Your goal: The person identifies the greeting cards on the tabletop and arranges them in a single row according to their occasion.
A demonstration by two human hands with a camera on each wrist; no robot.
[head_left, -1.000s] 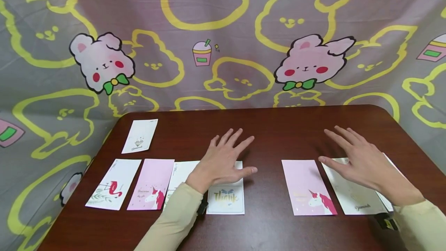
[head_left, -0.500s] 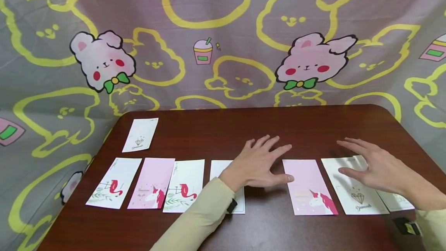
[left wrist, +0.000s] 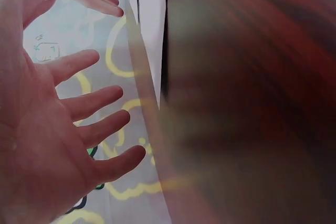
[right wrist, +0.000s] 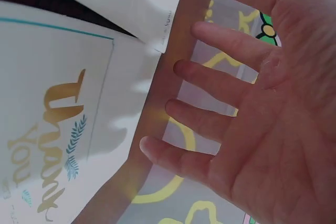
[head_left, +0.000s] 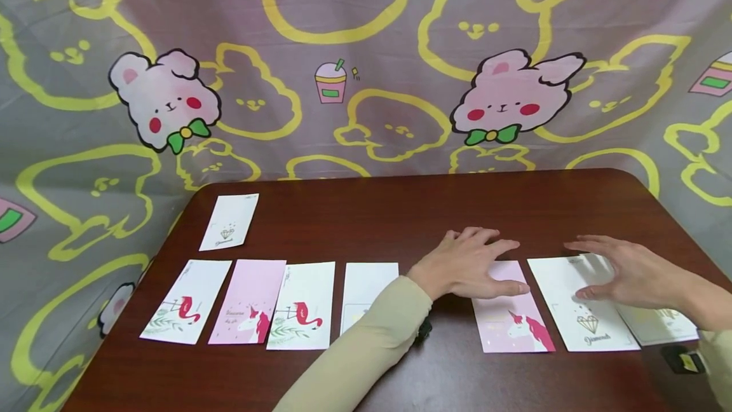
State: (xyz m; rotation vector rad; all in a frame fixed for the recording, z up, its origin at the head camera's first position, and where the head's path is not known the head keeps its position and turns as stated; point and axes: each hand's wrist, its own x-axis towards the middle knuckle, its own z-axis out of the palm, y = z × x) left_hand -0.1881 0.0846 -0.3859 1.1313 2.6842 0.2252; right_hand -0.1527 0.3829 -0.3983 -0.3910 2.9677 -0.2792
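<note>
My left hand (head_left: 471, 266) hovers with spread fingers over the upper part of a pink unicorn card (head_left: 509, 330). Its palm (left wrist: 58, 129) holds nothing in the left wrist view. To the right, my right hand (head_left: 640, 272) is over the right part of a white diamond card (head_left: 572, 310) and a white "Thank You" card (head_left: 657, 326). Gold lettering shows on that "Thank You" card in the right wrist view, where the right palm (right wrist: 262, 124) is bare and its fingers are apart. Whether any fingertip touches a card cannot be told.
Left of the hands lie a flamingo card (head_left: 185, 304), a pink unicorn card (head_left: 246, 304), another flamingo card (head_left: 303, 304) and a white card (head_left: 368, 281) partly under the left sleeve. A diamond card (head_left: 231, 221) lies behind them on the brown table (head_left: 354, 215). A patterned cloth (head_left: 394, 68) hangs behind.
My left hand has moved right, from above the white card to above the pink unicorn card. The right hand has shifted slightly right, uncovering more of the diamond card. The cards lie where they were.
</note>
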